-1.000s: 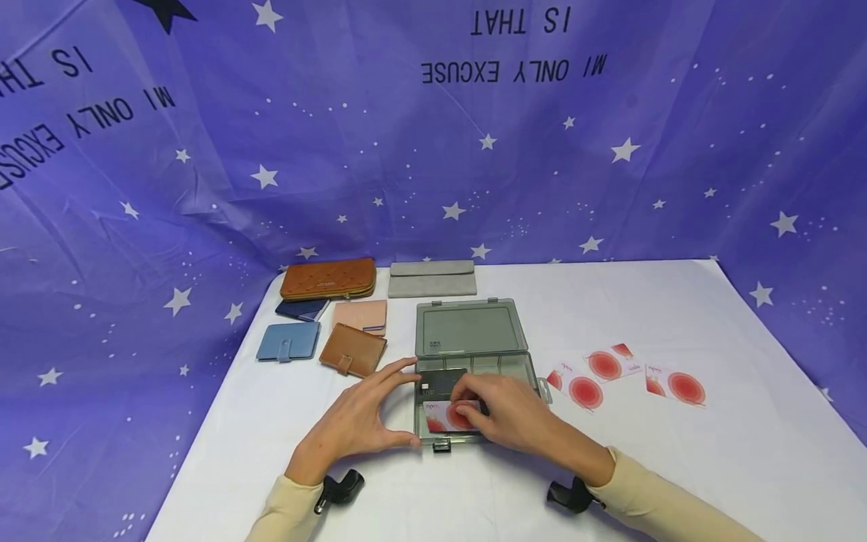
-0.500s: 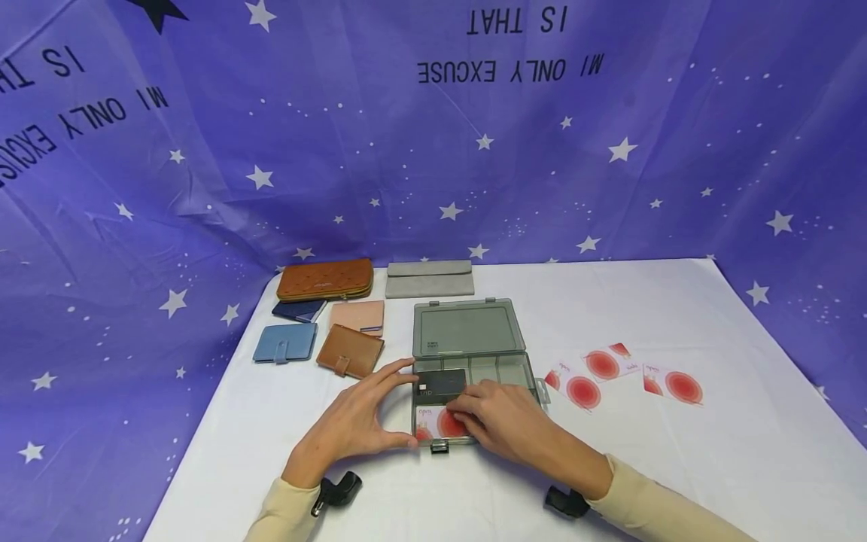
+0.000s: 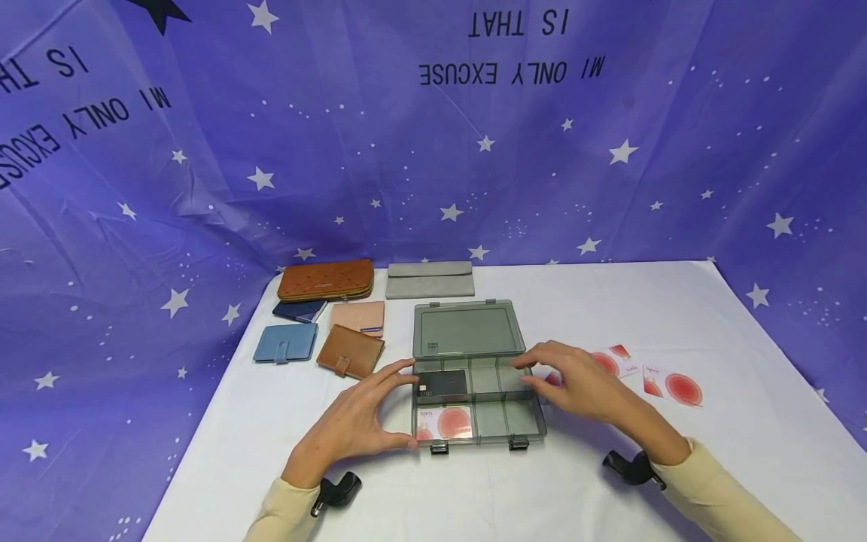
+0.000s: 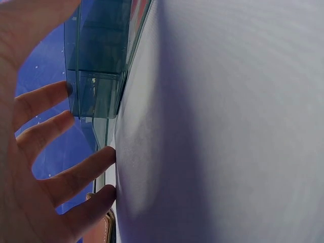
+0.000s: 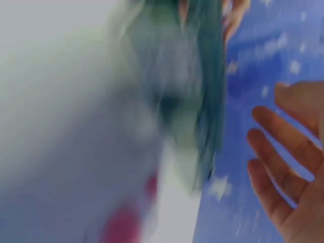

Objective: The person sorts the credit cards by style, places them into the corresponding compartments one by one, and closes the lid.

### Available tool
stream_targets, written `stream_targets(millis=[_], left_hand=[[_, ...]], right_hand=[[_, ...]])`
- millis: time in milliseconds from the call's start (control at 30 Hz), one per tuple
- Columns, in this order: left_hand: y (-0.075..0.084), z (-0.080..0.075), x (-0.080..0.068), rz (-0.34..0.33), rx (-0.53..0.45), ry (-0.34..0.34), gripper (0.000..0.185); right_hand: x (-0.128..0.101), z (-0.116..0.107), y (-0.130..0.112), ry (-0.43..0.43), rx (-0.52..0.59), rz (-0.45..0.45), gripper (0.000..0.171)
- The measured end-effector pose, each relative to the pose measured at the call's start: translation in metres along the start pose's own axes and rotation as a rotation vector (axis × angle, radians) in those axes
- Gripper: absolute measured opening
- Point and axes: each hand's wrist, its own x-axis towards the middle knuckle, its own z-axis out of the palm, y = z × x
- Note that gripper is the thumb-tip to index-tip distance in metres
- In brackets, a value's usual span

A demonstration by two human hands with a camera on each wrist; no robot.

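Note:
A clear grey divided plastic box (image 3: 523, 418) lies with its lid (image 3: 469, 331) folded back. In its left compartments lie a black VIP card (image 3: 443, 383) and, nearer the front, a white card with a red circle (image 3: 452, 423). My left hand (image 3: 355, 418) rests at the box's left side, thumb at the front corner and fingertips along the wall. The left wrist view shows the fingers spread and fairly straight against it. Over the box's right edge hovers my right hand (image 3: 582, 384), fingers relaxed and holding nothing; it partly hides similar cards (image 3: 618, 366) on the table.
Another red-circle card (image 3: 682, 388) lies farther right. Left of the box are a brown wallet (image 3: 350, 351), a blue wallet (image 3: 285, 342), a pink wallet (image 3: 352, 315) and a navy one (image 3: 298, 310). Behind stand an orange-brown zip purse (image 3: 325, 279) and a grey long wallet (image 3: 430, 281).
The red-circle card has gone from my right hand's grip to lying flat in the front left compartment. My right hand has let go and moved right. The left hand has stayed put.

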Motion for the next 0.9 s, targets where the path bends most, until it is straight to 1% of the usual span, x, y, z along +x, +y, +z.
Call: stream_targets(millis=[100,233,300,467,600,767,900], left_hand=[[0.000,0.001,0.000,0.001,0.002,-0.002,0.098],[-0.001,0.001,0.000,0.002,0.012,0.003,0.098],[-0.001,0.001,0.000,0.003,0.013,0.005,0.097],[-0.001,0.001,0.000,0.007,0.010,0.003,0.097],[-0.001,0.001,0.000,0.001,0.007,0.003,0.097],[-0.001,0.001,0.000,-0.010,0.000,-0.004,0.096],[-0.001,0.001,0.000,-0.012,0.003,-0.004,0.097]], right_hand=[[-0.012,-0.016,0.029,-0.028,0.019,0.098,0.035],[-0.027,-0.031,0.070,-0.065,0.050,0.197,0.041],[-0.034,-0.037,0.089,-0.085,0.055,0.227,0.042],[-0.051,-0.054,0.125,-0.139,-0.004,0.285,0.048],[-0.064,-0.063,0.141,-0.166,-0.047,0.285,0.054],[-0.078,-0.069,0.150,-0.179,-0.027,0.268,0.064],[-0.081,-0.071,0.152,-0.188,-0.020,0.283,0.062]])
